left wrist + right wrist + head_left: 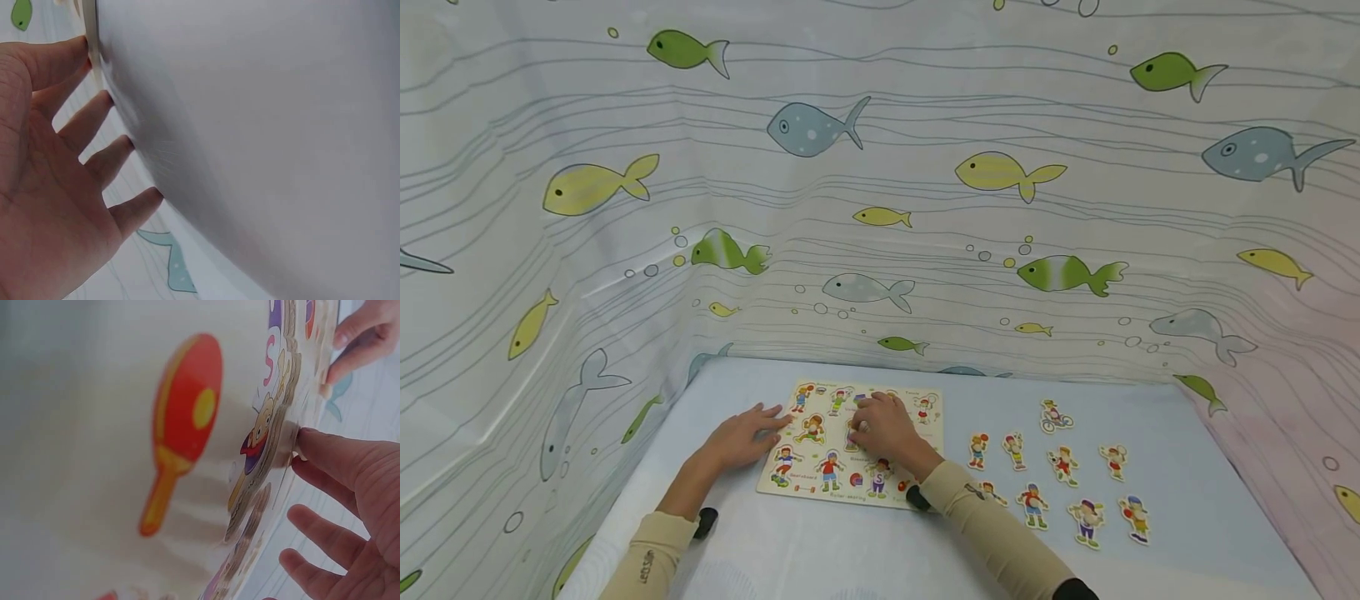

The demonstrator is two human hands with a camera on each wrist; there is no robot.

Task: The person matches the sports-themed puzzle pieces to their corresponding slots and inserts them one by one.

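Note:
A wooden peg puzzle board [820, 479] with sport figures lies flat on the pale blue table [850, 550]. My left hand [747, 435] rests flat beside it, its straight, spread fingers [94, 112] touching the board's left edge [92, 37]. My right hand [887, 429] is curled over the middle of the board. In the right wrist view a fingertip [312, 440] sits against the small peg [289, 440] of a figure piece [259, 447] seated in the board, beside a printed red paddle [181, 419]. The thumb is hidden.
Several loose figure pieces [1063, 465] lie spread on the table to the right of the board. A fish-patterned curtain [880, 208] walls in the table at the back and on both sides. Black wrist mounts [705, 522] sit on my forearms.

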